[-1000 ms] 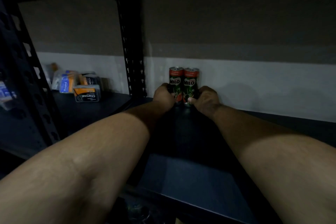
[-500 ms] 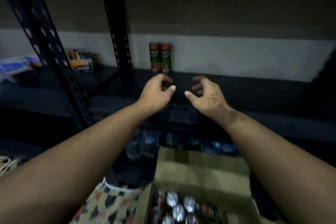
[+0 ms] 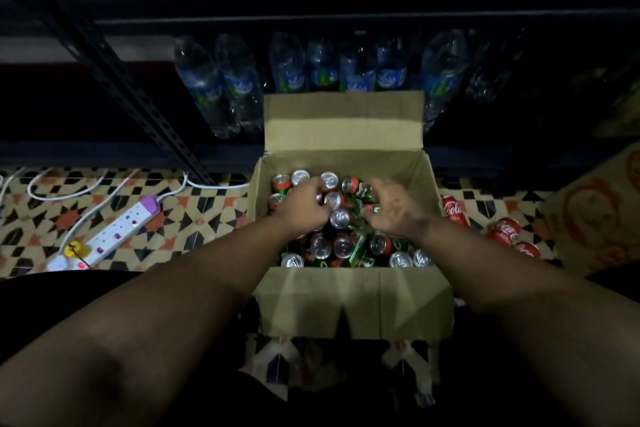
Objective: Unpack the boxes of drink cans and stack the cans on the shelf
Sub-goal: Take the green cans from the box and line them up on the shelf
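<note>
Reaching down into the open cardboard box, both hands sit among the drink cans packed inside it. The left hand has its fingers curled down over the tops of a few cans near the far left of the box, but its fingers cover whatever lies under them, so I cannot tell whether it has actually closed on one. The right hand is bent in a loose claw over the cans on the far right; its fingertips are lost among the green and red sides, and again I cannot say if it grips anything. Most cans stand upright with silver tops showing, some lie tipped, and the light is too dim to read their labels.

The box stands on the patterned tile floor, its far flap raised against the dark shelf. Behind that flap a row of water bottles stands on the lower level, partly hidden by the cardboard. The upper part of the shelf is almost black. Red cola cans lie on the tiles just right of the box, beside another carton cut off by the frame edge. A white power strip with its cable lies well to the left.
</note>
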